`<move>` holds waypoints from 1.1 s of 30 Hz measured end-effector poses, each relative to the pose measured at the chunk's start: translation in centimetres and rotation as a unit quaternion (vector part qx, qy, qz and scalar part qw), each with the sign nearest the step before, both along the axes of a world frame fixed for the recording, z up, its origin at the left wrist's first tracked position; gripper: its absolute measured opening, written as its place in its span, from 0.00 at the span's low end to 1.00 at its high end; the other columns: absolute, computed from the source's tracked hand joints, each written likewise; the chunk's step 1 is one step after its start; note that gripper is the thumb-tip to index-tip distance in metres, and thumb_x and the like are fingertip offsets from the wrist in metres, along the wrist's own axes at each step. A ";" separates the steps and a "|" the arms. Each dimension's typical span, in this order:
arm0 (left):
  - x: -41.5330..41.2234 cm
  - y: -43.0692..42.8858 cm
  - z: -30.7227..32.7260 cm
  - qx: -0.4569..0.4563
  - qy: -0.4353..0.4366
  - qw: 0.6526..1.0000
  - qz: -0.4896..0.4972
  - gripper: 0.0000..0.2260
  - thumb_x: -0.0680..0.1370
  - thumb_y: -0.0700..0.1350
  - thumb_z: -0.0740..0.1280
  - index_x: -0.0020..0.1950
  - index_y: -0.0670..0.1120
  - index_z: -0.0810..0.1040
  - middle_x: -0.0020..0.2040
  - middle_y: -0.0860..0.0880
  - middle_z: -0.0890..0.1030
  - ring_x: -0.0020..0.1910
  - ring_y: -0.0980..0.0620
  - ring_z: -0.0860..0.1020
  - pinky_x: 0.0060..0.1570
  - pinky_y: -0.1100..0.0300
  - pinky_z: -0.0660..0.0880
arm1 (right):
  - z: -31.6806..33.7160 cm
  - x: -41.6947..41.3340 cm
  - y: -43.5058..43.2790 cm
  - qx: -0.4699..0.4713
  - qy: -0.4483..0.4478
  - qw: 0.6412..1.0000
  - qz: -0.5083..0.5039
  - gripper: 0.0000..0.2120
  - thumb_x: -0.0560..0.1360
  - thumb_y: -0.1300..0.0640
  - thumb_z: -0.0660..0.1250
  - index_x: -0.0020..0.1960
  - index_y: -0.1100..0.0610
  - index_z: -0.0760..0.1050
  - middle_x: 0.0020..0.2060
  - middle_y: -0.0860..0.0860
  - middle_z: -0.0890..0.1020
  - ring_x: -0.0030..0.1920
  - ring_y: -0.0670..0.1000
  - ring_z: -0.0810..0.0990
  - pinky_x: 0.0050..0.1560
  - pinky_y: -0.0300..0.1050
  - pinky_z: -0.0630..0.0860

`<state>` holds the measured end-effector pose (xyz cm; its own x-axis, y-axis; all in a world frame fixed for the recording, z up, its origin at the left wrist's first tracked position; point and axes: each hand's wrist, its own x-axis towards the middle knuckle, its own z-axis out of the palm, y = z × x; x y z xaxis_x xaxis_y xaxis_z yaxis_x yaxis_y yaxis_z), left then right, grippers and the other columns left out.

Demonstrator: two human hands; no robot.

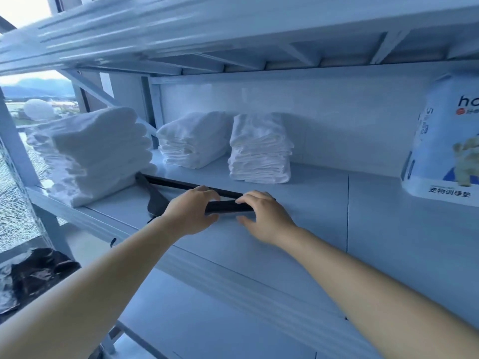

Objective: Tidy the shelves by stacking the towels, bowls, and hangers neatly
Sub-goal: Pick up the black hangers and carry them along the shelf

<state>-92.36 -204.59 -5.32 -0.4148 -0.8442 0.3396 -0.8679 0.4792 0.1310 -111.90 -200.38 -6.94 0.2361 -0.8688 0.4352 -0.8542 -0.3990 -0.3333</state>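
Towel part apparently done: left stack (90,154), middle stack (191,141) and right stack (259,149), all folded white, standing on the shelf (311,216). Left stack tallest and nearest the front. The other two further back, near each other but apart.

Now on the hangers (225,206): a black bundle lying flat along the front of the same shelf, far end reaching to the foot of the left stack. Gripped by the left hand (191,211), fingers curled over the top. Grasped at the near end by the right hand (261,216), fingers hooked over it, thumb splayed below. Probably being squared into one pile, so this step looks partway through.

No bowls in view; cannot tell whether stacked or waiting elsewhere.

Surface: smooth pale metal panels with a seam, ribbed front rail. A similar upper shelf (233,27) above on cross braces, and a lower shelf (207,332) beneath. At the right end, a printed white pack (445,141) standing upright, well apart from the towels.

Room: a window (39,99) on the left, with daylight and distant hills. Below it, a crumpled dark bag (33,273). Bluish cast throughout, some blur around the hands.
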 end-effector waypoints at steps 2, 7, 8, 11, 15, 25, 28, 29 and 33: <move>0.5 -1.2 -0.2 0.016 -0.015 1.000 -0.001 0.20 0.73 0.54 0.66 0.65 0.56 0.71 0.64 0.55 0.71 0.58 0.53 0.74 0.46 0.57 0.73 | -0.2 0.5 -0.8 0.004 0.012 1.000 -0.015 0.18 0.76 0.52 0.64 0.65 0.52 0.70 0.62 0.45 0.73 0.63 0.48 0.66 0.58 0.39 0.65; 0.7 -3.3 -0.8 0.044 -0.051 0.998 0.003 0.20 0.76 0.58 0.63 0.66 0.55 0.70 0.61 0.54 0.74 0.62 0.50 0.72 0.47 0.57 0.71 | -0.3 0.8 -2.1 0.032 0.048 0.997 -0.058 0.22 0.76 0.52 0.63 0.69 0.52 0.66 0.66 0.48 0.72 0.67 0.50 0.64 0.65 0.43 0.63; 0.6 -3.6 -1.0 0.044 -0.056 0.997 -0.003 0.17 0.76 0.57 0.62 0.63 0.55 0.72 0.57 0.55 0.76 0.59 0.50 0.73 0.44 0.58 0.70 | -0.3 0.8 -2.2 0.036 0.055 0.996 -0.065 0.22 0.77 0.52 0.63 0.70 0.52 0.65 0.67 0.48 0.71 0.68 0.50 0.64 0.66 0.44 0.63; 0.0 -4.2 -1.2 0.046 -0.068 0.996 -0.024 0.11 0.77 0.56 0.61 0.54 0.53 0.74 0.50 0.54 0.76 0.53 0.50 0.74 0.38 0.58 0.67 | -0.3 0.4 -2.7 0.044 0.071 0.993 -0.083 0.22 0.77 0.53 0.62 0.70 0.52 0.65 0.67 0.48 0.70 0.68 0.51 0.64 0.66 0.46 0.62; -0.5 -4.8 -1.1 0.045 -0.075 0.996 -0.034 0.10 0.78 0.54 0.61 0.53 0.51 0.74 0.51 0.52 0.75 0.52 0.49 0.74 0.41 0.57 0.69 | -0.2 -0.3 -3.1 0.046 0.060 0.993 -0.092 0.21 0.77 0.54 0.63 0.69 0.53 0.66 0.67 0.48 0.70 0.67 0.52 0.65 0.66 0.45 0.63; -2.0 -4.9 -1.1 0.029 -0.060 0.996 -0.062 0.12 0.78 0.51 0.62 0.59 0.50 0.74 0.57 0.52 0.77 0.57 0.49 0.73 0.48 0.55 0.72 | 0.0 -1.4 -3.0 0.025 0.064 0.991 -0.112 0.19 0.76 0.51 0.64 0.66 0.53 0.69 0.64 0.48 0.71 0.65 0.51 0.66 0.63 0.45 0.65; -2.9 -4.4 -1.0 0.031 -0.063 0.994 -0.082 0.10 0.77 0.51 0.63 0.56 0.49 0.75 0.54 0.52 0.78 0.55 0.49 0.74 0.49 0.54 0.73 | 0.0 -1.9 -2.7 0.026 0.063 0.990 -0.123 0.20 0.75 0.49 0.65 0.65 0.51 0.70 0.62 0.47 0.71 0.64 0.51 0.66 0.62 0.45 0.66; -3.2 -4.2 -1.0 0.033 -0.064 0.993 -0.090 0.10 0.77 0.51 0.63 0.55 0.49 0.75 0.54 0.52 0.78 0.55 0.49 0.74 0.50 0.53 0.73 | 0.0 -2.0 -2.6 0.029 0.062 0.990 -0.124 0.19 0.75 0.49 0.65 0.65 0.51 0.71 0.62 0.47 0.71 0.63 0.50 0.66 0.62 0.45 0.66; -4.0 -3.4 -1.2 0.025 -0.060 0.991 -0.118 0.09 0.78 0.51 0.62 0.55 0.50 0.74 0.53 0.53 0.77 0.54 0.50 0.74 0.45 0.55 0.72 | 0.1 -2.8 -2.0 0.043 0.057 0.992 -0.100 0.16 0.75 0.49 0.66 0.61 0.49 0.74 0.59 0.46 0.71 0.62 0.49 0.66 0.61 0.48 0.68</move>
<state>-96.37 -208.01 -6.48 -0.6378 -0.7330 0.2365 -0.7430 0.6664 0.0621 -114.69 -202.33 -6.79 0.0979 -0.9364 0.3370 -0.9475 -0.1913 -0.2562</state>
